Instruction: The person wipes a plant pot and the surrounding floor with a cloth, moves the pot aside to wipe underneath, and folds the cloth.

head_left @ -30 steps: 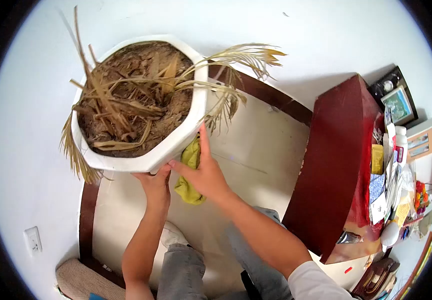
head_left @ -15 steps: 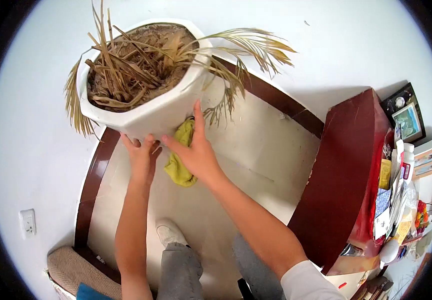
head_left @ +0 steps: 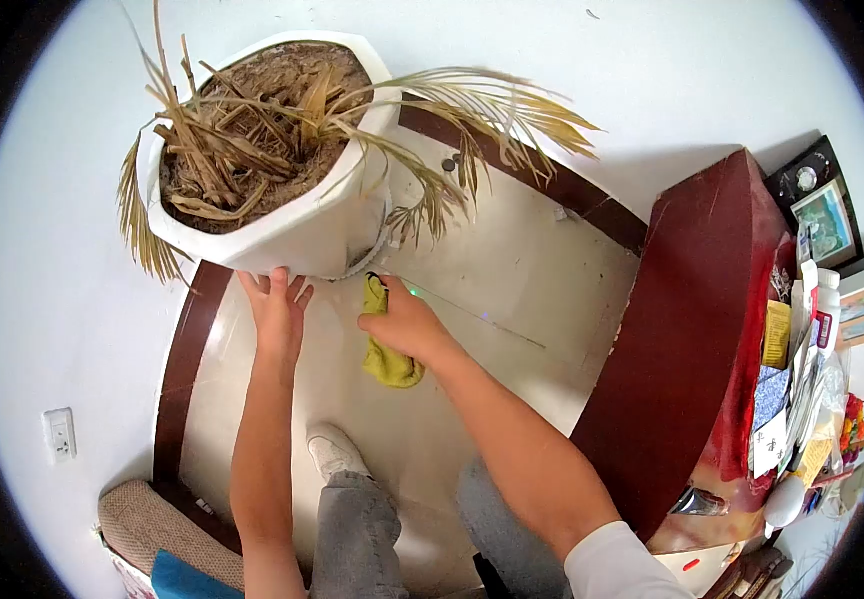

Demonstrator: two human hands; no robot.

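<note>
a large white many-sided planter, filled with dry brown soil, is standing toward ten o'clock on a glossy cream tiled floor. withered straw-brown palm fronds are rising from the soil, some drooping over the rim at two o'clock and others at eight o'clock of the planter.

the left hand is reaching up to the planter's six o'clock side, its fingers spreading apart and touching the lower wall. the right hand is working at five o'clock of the planter, just beside its base, with its fingers clamping on a crumpled yellow-green cloth. the cloth is hanging below the grip toward six o'clock; whether it is touching the floor, i cannot tell.

a dark brown skirting strip is running along the foot of the white wall behind the planter. at three o'clock a dark red wooden cabinet is standing well apart from both hands, carrying a white plastic bottle and a black-edged framed picture. an off-white shoe is resting on the floor at seven o'clock, and a white wall socket is showing at eight o'clock.
</note>
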